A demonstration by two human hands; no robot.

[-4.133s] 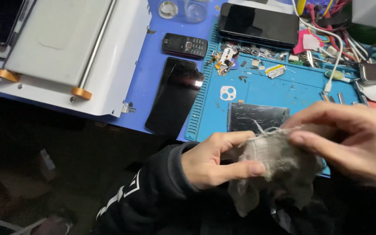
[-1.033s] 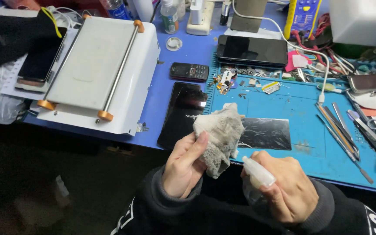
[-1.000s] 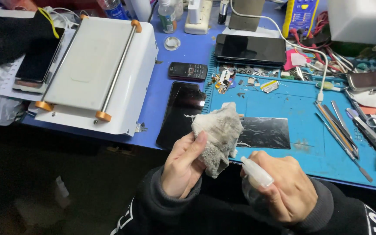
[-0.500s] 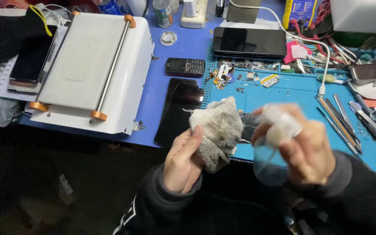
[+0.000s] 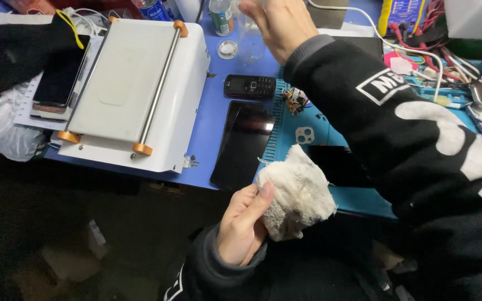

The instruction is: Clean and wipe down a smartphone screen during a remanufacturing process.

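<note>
Cloth (image 5: 298, 195), white-grey and crumpled, is in the left hand (image 5: 242, 223), low in the middle of the view, just in front of the table edge. The thumb presses on the near side of the cloth and the fingers are closed behind it, so the hand is clamped on it. The cloth hangs over the near edge of the blue mat (image 5: 319, 125) and hides part of a dark glass panel (image 5: 338, 165) that lies on the mat.

The right hand (image 5: 280, 25) is far from the left one, stretched over the table to the top of the view. Its black sleeve (image 5: 397, 128) with white marks crosses the mat. The hand is at a clear plastic bottle (image 5: 250, 42) and seems to touch its top, but I cannot tell whether the fingers are closed on it.

Left of the mat, a black smartphone (image 5: 241, 145) lies flat on the blue table (image 5: 213, 128), with its near end at the table edge. Behind it lies a small keypad phone (image 5: 249, 86). Further left stands a white machine (image 5: 135, 92) with a metal bar and orange ends. A round cap (image 5: 227, 50) lies near the bottle. On the right there are cables and small tools (image 5: 447, 83), too crowded to tell apart.
</note>
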